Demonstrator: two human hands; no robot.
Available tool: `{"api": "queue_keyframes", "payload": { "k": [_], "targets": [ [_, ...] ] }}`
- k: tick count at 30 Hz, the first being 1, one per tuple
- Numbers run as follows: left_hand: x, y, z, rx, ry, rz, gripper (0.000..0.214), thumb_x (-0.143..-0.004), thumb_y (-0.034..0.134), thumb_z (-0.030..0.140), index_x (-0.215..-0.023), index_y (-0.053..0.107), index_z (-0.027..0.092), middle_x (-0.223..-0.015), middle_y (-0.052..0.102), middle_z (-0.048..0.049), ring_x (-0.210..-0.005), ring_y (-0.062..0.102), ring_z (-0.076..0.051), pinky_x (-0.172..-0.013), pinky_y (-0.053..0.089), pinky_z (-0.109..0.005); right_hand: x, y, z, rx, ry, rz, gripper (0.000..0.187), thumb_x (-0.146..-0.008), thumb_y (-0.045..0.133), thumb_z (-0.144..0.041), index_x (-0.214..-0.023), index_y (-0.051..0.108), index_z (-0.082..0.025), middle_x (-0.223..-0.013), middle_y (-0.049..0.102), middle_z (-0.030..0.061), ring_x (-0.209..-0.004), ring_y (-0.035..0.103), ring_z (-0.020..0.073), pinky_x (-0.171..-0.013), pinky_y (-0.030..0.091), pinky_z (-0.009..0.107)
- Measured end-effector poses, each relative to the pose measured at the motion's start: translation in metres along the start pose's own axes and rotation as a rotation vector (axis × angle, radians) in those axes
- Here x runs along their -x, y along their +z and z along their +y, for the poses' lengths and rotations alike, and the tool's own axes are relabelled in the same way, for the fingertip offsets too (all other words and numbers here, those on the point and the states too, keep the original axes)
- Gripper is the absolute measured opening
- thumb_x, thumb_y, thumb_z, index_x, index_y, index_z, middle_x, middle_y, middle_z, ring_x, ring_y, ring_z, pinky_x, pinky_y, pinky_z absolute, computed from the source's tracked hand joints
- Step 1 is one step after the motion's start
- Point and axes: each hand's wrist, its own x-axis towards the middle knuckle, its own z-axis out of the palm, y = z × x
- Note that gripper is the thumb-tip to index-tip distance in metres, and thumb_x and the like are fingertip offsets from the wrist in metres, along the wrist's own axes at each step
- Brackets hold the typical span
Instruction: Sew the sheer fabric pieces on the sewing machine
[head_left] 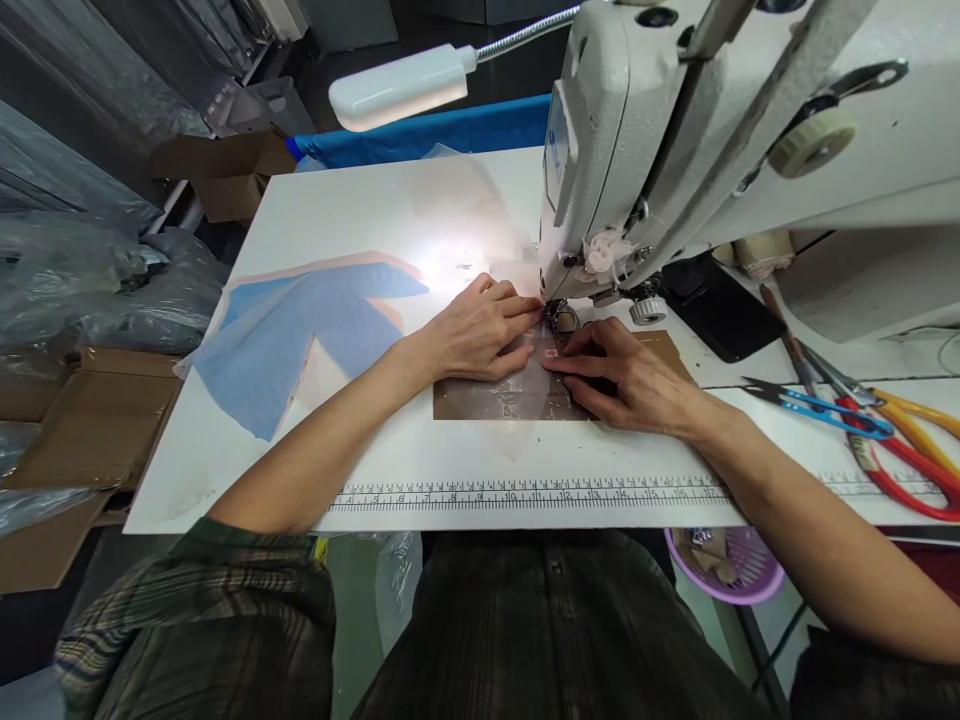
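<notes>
A thin, see-through pale fabric piece [517, 385] lies under the needle area of a white sewing machine [600, 150]. My left hand [484, 325] rests flat on it, fingers stretched towards the presser foot [556, 318]. From the other side my right hand [626, 375] lies on the fabric with its fingers extended and apart. One right fingertip touches beside a small red-and-white label [551, 353]. Beneath the fabric is a brown plate [457, 400]. Blue and pink cut fabric pieces [255, 380] are spread to the left of my left forearm.
Scissors with red handles [862, 455], blue thread snips [832, 408] and a black phone [720, 305] lie at the right. A printed ruler [510, 497] runs along the white table's front edge. A white lamp [405, 85] hangs above. Cardboard boxes [97, 420] stand at the left.
</notes>
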Motion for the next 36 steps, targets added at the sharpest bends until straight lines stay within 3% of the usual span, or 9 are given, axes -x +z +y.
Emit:
{"api": "queue_keyframes", "payload": {
  "k": [9,17,25,29,33,36],
  "targets": [
    [0.008,0.011,-0.002,0.127,-0.035,0.044,0.048,-0.094,0.055,0.039,-0.136,0.058,0.015,-0.142,0.060,-0.0144,-0.115,0.053,-0.032,-0.097,0.037,-0.048,0.001,-0.001,0.000,-0.004,0.007,-0.001,0.031,-0.094,0.056,-0.027,-0.116,0.077,-0.028,-0.110,0.066,0.0114,-0.103,0.062,0.0258,-0.093,0.056,0.047],
    [0.007,0.012,0.001,0.082,-0.008,0.049,0.046,-0.096,0.049,0.039,-0.134,0.059,0.014,-0.143,0.059,-0.0153,-0.113,0.053,-0.033,-0.094,0.036,-0.049,0.001,-0.001,0.000,-0.009,-0.005,0.016,0.031,-0.093,0.058,-0.025,-0.116,0.077,-0.025,-0.109,0.067,0.0123,-0.100,0.063,0.0256,-0.091,0.057,0.046],
    [0.007,0.011,0.006,0.021,-0.024,0.049,0.044,-0.098,0.045,0.038,-0.132,0.059,0.015,-0.143,0.059,-0.0147,-0.112,0.054,-0.032,-0.094,0.035,-0.048,0.000,-0.002,0.000,-0.033,0.031,0.007,0.029,-0.092,0.058,-0.025,-0.113,0.079,-0.029,-0.109,0.066,0.0104,-0.103,0.063,0.0255,-0.093,0.057,0.046],
    [0.007,0.011,0.010,0.041,-0.019,0.128,0.038,-0.097,0.048,0.036,-0.121,0.064,0.012,-0.133,0.064,-0.0177,-0.110,0.057,-0.031,-0.093,0.039,-0.047,0.000,-0.003,-0.001,-0.032,0.024,0.005,0.029,-0.093,0.058,-0.024,-0.113,0.079,-0.028,-0.109,0.066,0.0108,-0.104,0.063,0.0256,-0.093,0.057,0.046],
    [0.006,0.012,0.012,0.255,0.048,0.123,0.024,-0.097,0.050,0.030,-0.097,0.072,0.020,-0.113,0.074,-0.0103,-0.095,0.064,-0.023,-0.086,0.045,-0.040,0.000,-0.002,-0.001,-0.017,0.013,0.014,0.029,-0.092,0.058,-0.023,-0.112,0.079,-0.024,-0.109,0.066,0.0122,-0.103,0.062,0.0253,-0.093,0.057,0.045],
    [0.007,0.012,0.012,0.307,0.024,0.101,0.022,-0.095,0.053,0.030,-0.094,0.074,0.023,-0.112,0.075,-0.0083,-0.092,0.066,-0.022,-0.086,0.048,-0.041,0.000,-0.002,-0.002,-0.010,0.014,0.018,0.029,-0.093,0.057,-0.022,-0.113,0.078,-0.025,-0.108,0.066,0.0122,-0.102,0.062,0.0257,-0.091,0.057,0.046]
  ]
}}
